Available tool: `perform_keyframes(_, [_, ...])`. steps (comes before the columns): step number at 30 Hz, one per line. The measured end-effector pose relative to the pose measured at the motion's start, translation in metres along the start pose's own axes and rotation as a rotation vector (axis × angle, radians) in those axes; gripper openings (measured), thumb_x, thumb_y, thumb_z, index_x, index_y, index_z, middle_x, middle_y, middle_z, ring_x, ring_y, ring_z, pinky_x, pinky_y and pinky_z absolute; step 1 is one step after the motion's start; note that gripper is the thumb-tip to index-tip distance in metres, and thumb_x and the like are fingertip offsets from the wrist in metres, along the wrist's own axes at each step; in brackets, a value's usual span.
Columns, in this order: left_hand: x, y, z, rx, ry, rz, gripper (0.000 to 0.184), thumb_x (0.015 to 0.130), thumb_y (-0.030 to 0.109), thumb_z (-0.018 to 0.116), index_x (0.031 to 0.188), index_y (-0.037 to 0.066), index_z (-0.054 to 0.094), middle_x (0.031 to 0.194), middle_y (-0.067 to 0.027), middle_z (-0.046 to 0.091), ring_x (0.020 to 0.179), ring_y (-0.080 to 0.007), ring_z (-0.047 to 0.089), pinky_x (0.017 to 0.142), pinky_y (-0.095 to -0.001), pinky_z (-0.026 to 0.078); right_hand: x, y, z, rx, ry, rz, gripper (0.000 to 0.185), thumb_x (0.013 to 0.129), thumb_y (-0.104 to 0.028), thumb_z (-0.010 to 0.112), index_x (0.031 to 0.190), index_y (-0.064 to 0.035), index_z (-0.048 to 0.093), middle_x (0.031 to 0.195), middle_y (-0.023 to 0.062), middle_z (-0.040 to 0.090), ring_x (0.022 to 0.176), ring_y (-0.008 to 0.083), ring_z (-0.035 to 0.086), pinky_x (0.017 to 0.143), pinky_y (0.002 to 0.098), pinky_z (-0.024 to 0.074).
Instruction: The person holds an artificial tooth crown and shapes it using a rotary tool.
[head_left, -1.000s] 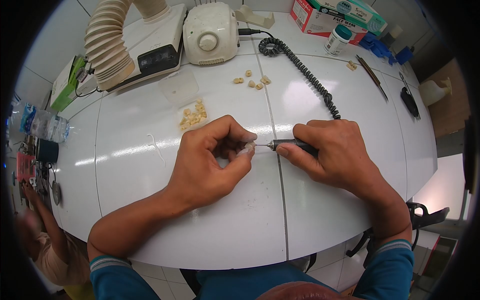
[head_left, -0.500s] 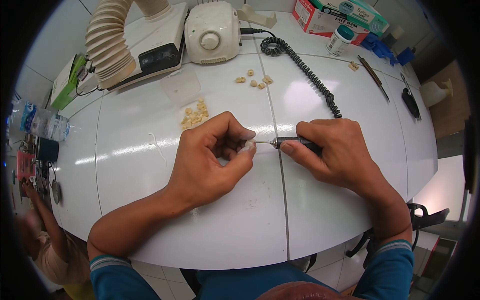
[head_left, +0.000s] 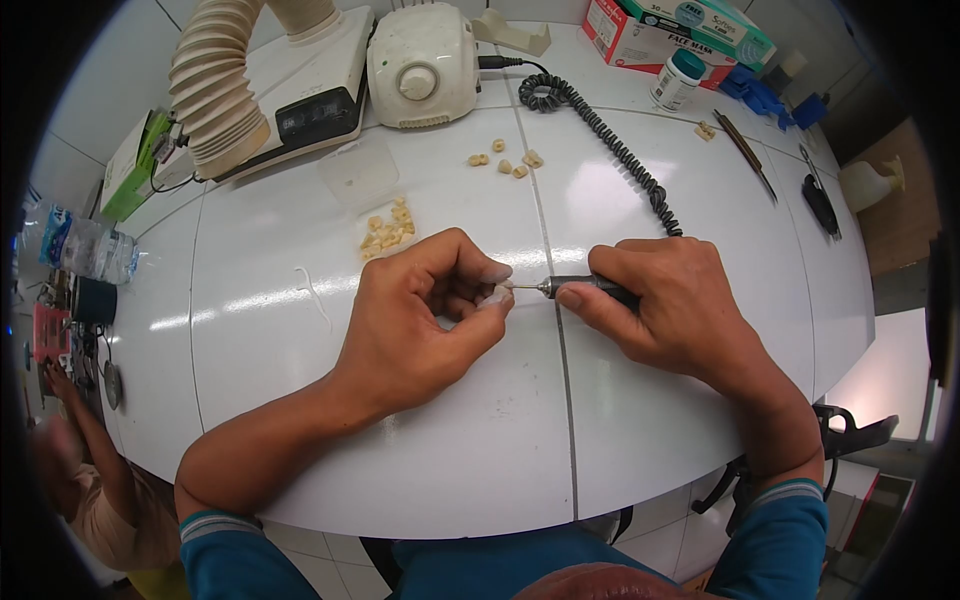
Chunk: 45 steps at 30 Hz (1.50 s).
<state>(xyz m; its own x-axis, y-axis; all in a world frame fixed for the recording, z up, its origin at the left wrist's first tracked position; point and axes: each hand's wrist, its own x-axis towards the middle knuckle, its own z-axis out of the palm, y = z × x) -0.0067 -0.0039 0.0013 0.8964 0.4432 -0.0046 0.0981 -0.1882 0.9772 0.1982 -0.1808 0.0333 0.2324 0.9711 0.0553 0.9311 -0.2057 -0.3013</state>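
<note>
Between thumb and fingertips, my left hand point(head_left: 425, 320) pinches a small, pale dental crown point(head_left: 503, 288), mostly covered by the fingers. White dust coats those fingertips. My right hand point(head_left: 665, 305) is wrapped round a black rotary handpiece point(head_left: 590, 286), held level, its thin metal bur pointing left and meeting the crown. From behind that hand a coiled black cord point(head_left: 625, 150) runs back to a cream control unit point(head_left: 424, 65) with a round knob. Just beyond my left hand, a clear plastic box point(head_left: 388, 232) holds several yellowish tooth crowns.
Several loose crowns point(head_left: 505, 166) lie mid-table. A ribbed suction hose point(head_left: 215, 90) hangs at the back left. Farther right are a white bottle point(head_left: 678, 80), mask boxes point(head_left: 665, 40), a brown pen-like tool point(head_left: 745, 155) and a black-handled tool point(head_left: 821, 205). Another person point(head_left: 105, 480) sits at left.
Almost nothing differs. The handpiece and my right hand have shifted very slightly left, with the bur still at the crown; my left hand keeps its pinch.
</note>
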Motion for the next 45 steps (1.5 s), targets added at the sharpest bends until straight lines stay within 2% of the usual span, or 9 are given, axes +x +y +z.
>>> perform_keyframes(11, [-0.0007,0.0013,0.0017,0.053,-0.008,0.010,0.015,0.099,0.002,0.082,0.109,-0.002,0.071,0.101,-0.0042,0.073,0.088,-0.0046,0.067,0.077,-0.0217,0.056,-0.0003,0.0024,0.0026,-0.004,0.034,-0.026,0.057,0.106,-0.056,0.072,0.078,-0.0063,0.075,0.062,0.0107,0.067,0.052,0.0321,0.064,0.052,0.0465,0.0454])
perform_keyframes(32, [-0.0003,0.0026,0.0018,0.068,-0.015,-0.010,0.016,0.099,0.003,0.083,0.106,-0.003,0.071,0.104,-0.0074,0.076,0.092,-0.0066,0.071,0.081,-0.0226,0.060,0.0006,-0.0032,-0.0030,-0.015,-0.038,0.003,0.057,0.105,-0.057,0.072,0.080,-0.0062,0.078,0.064,0.0106,0.069,0.055,0.0327,0.066,0.053,0.0472,0.0460])
perform_keyframes(38, [-0.0003,-0.0015,0.0016,0.033,-0.019,0.012,0.016,0.101,0.002,0.081,0.112,-0.002,0.070,0.107,-0.0066,0.074,0.095,-0.0076,0.071,0.083,-0.0237,0.060,0.0007,-0.0023,-0.0057,0.000,-0.052,0.021,0.058,0.107,-0.057,0.069,0.080,-0.0062,0.077,0.064,0.0110,0.069,0.055,0.0325,0.066,0.055,0.0473,0.0458])
perform_keyframes(41, [0.0005,0.0009,-0.0006,-0.041,-0.007,-0.011,0.018,0.103,0.001,0.079,0.117,-0.002,0.069,0.108,-0.0058,0.073,0.097,-0.0080,0.072,0.086,-0.0239,0.060,-0.0003,0.0036,-0.0018,0.067,0.014,-0.002,0.045,0.106,-0.041,0.074,0.078,-0.0063,0.072,0.060,0.0097,0.060,0.051,0.0289,0.055,0.055,0.0433,0.0411])
perform_keyframes(44, [0.0015,-0.0009,0.0017,-0.117,0.028,0.020,0.019,0.103,0.000,0.079,0.119,-0.002,0.068,0.108,-0.0055,0.073,0.099,-0.0080,0.071,0.087,-0.0238,0.059,0.0022,-0.0001,-0.0067,0.042,-0.082,0.080,0.059,0.108,-0.057,0.067,0.079,-0.0071,0.076,0.060,0.0121,0.066,0.054,0.0351,0.065,0.055,0.0474,0.0471])
perform_keyframes(45, [0.0014,-0.0003,0.0011,-0.105,0.014,0.013,0.020,0.103,0.000,0.078,0.120,-0.002,0.068,0.109,-0.0055,0.073,0.099,-0.0080,0.071,0.087,-0.0238,0.059,0.0023,-0.0004,-0.0071,0.042,-0.075,0.075,0.059,0.108,-0.058,0.067,0.079,-0.0071,0.076,0.059,0.0123,0.066,0.054,0.0354,0.065,0.055,0.0476,0.0471])
